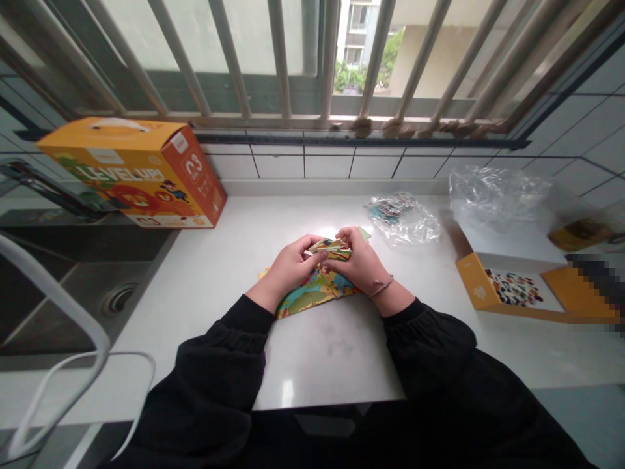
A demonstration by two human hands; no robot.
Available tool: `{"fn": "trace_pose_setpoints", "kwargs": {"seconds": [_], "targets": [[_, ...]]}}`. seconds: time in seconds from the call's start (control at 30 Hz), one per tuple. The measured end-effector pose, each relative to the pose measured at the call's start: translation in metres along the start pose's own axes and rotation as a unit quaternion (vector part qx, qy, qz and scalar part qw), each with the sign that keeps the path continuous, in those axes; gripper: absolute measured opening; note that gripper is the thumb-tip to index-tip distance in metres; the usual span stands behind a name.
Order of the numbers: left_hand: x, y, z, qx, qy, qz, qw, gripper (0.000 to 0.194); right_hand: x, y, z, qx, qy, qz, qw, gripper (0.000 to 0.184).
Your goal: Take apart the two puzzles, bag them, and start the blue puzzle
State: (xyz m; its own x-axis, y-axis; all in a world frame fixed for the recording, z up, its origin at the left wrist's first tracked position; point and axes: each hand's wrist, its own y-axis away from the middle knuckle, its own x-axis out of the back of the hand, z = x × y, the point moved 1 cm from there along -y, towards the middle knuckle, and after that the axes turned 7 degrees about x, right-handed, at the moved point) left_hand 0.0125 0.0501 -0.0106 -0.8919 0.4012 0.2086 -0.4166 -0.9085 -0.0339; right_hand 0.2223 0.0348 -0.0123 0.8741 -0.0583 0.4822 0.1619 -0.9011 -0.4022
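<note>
Carton: boxy, glossy, left of the printed sheet.
Left hand: gripping thin card pieces over the printed sheet; loosening could spill them.
Printed sheet: flat, on the counter (a nudge might skew it).
Right hand: gripping those too.
Clear bag: crinkled, right of the printed sheet.

**Puzzle central on the tabletop**

Pieces sit above it, between left hand and right hand. Behind, near the back edge, lies a plastic bag. Back left, a LEVEL UP! box stands beside the sink. Rightward lies an open box, plastic wrapping at its back.
</note>
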Motion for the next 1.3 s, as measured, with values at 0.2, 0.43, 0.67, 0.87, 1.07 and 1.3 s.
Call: {"fn": "trace_pose_setpoints", "kwargs": {"seconds": [0.2,0.43,0.67,0.87,1.07,1.3], "targets": [[0.0,0.003,0.006,-0.039,-0.067,-0.031,0.997,0.042,-0.001,0.001,0.009,0.08,0.067,-0.014,0.994,0.076],[-0.012,0.004,0.007,-0.101,-0.149,-0.059,0.982,0.05,-0.008,0.004,0.013,0.172,0.026,-0.025,0.984,0.08],[-0.015,0.005,0.011,-0.081,-0.193,-0.011,0.978,0.027,0.023,-0.001,0.021,0.165,0.033,-0.036,0.985,0.101],[-0.005,0.004,0.008,-0.051,-0.178,0.097,0.978,0.027,0.034,-0.006,0.044,0.008,0.265,0.064,0.962,0.048],[0.015,-0.002,-0.004,0.002,-0.149,0.252,0.956,0.027,0.024,-0.006,0.052,-0.054,0.332,-0.019,0.942,0.052],[0.026,-0.011,-0.021,-0.003,-0.2,0.225,0.954,0.022,0.033,-0.007,0.043,-0.027,0.197,0.028,0.98,0.05]]}}
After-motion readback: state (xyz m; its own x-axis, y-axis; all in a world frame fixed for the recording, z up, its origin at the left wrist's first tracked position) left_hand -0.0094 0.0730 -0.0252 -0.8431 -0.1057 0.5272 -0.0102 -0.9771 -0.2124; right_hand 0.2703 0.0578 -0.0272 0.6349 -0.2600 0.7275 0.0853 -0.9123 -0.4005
